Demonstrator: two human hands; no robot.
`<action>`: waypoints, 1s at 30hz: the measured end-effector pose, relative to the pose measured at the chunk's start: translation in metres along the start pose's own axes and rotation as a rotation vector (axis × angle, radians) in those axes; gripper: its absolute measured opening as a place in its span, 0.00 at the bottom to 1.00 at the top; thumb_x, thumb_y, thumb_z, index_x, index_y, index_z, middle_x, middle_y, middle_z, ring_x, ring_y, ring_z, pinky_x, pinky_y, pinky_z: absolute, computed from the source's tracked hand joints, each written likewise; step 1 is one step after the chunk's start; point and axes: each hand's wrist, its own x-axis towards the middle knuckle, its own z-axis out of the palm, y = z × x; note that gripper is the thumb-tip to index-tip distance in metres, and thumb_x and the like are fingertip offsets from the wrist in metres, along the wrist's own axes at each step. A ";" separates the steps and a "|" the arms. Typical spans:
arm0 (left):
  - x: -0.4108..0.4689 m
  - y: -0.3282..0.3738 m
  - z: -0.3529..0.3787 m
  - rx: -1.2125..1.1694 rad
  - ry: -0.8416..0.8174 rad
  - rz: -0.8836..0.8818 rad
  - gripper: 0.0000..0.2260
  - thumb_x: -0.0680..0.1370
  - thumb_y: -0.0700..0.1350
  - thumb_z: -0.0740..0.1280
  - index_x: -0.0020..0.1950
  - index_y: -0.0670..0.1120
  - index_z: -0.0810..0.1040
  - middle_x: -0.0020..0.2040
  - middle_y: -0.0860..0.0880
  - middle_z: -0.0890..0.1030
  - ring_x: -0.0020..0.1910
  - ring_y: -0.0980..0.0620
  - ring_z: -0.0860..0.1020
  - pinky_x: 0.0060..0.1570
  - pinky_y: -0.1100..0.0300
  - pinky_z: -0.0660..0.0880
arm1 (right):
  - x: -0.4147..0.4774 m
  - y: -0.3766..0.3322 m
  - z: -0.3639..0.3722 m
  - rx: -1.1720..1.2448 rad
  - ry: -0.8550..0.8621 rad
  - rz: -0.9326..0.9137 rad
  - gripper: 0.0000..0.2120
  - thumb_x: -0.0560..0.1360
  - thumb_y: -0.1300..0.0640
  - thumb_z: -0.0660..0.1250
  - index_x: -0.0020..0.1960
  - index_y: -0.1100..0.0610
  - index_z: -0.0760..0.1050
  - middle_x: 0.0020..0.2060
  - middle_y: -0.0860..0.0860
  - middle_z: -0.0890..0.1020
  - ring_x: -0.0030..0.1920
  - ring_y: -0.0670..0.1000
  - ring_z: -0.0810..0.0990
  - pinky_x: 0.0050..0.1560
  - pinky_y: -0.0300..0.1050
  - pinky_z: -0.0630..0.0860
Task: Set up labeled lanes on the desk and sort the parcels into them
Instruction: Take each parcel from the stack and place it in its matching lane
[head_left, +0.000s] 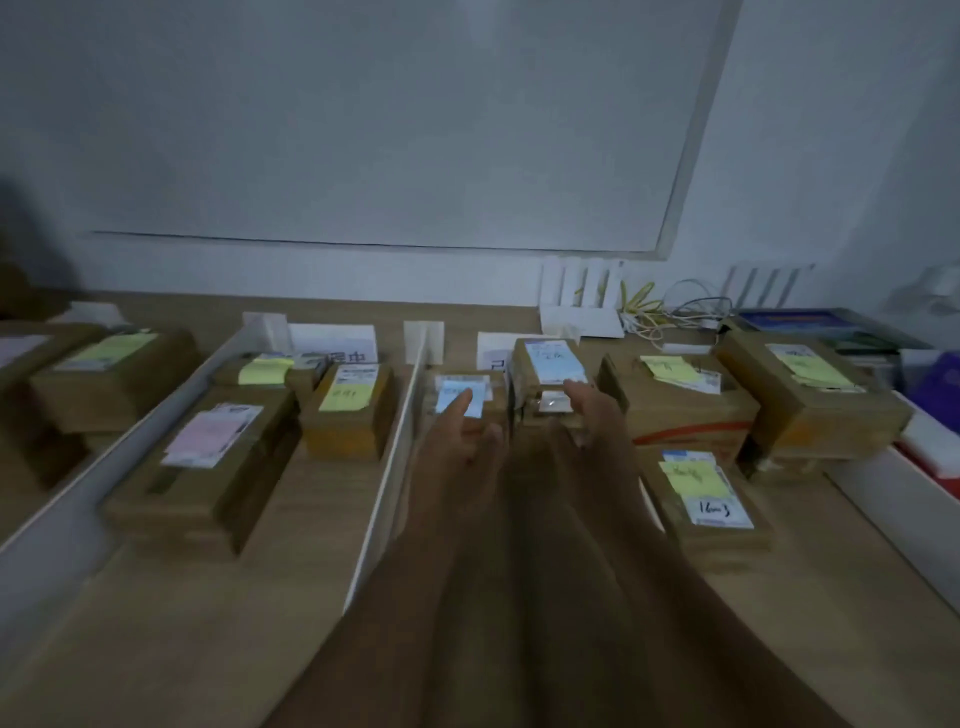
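Parcels (202, 467) with pink and yellow notes lie in the left lanes between white dividers (384, 467). Left hand (462, 447) rests a straight index finger on a small parcel (448, 388) in the middle lane. Right hand (597, 415), close beside but apart, touches a taller parcel (550, 358); whether it grips cannot be told.

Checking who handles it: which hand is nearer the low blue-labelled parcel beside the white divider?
Left. The left hand touches the low parcel; the right hand rests against the taller parcel to its right.
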 end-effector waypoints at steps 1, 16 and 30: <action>-0.019 0.000 -0.010 -0.017 0.023 -0.005 0.21 0.77 0.58 0.64 0.67 0.50 0.70 0.64 0.50 0.75 0.62 0.52 0.74 0.61 0.55 0.72 | -0.016 -0.014 -0.008 -0.012 -0.015 -0.031 0.14 0.76 0.52 0.66 0.59 0.56 0.74 0.55 0.45 0.76 0.57 0.48 0.74 0.60 0.44 0.71; -0.294 -0.060 -0.183 -0.011 0.489 -0.132 0.22 0.78 0.49 0.64 0.72 0.49 0.68 0.70 0.49 0.71 0.67 0.52 0.70 0.67 0.51 0.69 | -0.247 -0.144 0.006 0.218 -0.388 -0.116 0.15 0.77 0.58 0.64 0.63 0.56 0.76 0.59 0.53 0.78 0.54 0.48 0.75 0.53 0.37 0.65; -0.377 -0.160 -0.351 0.060 0.802 -0.317 0.21 0.78 0.53 0.62 0.70 0.52 0.69 0.70 0.51 0.70 0.69 0.52 0.68 0.67 0.48 0.68 | -0.330 -0.314 0.123 0.310 -0.716 -0.309 0.16 0.79 0.53 0.62 0.66 0.51 0.71 0.63 0.50 0.72 0.57 0.45 0.73 0.56 0.43 0.74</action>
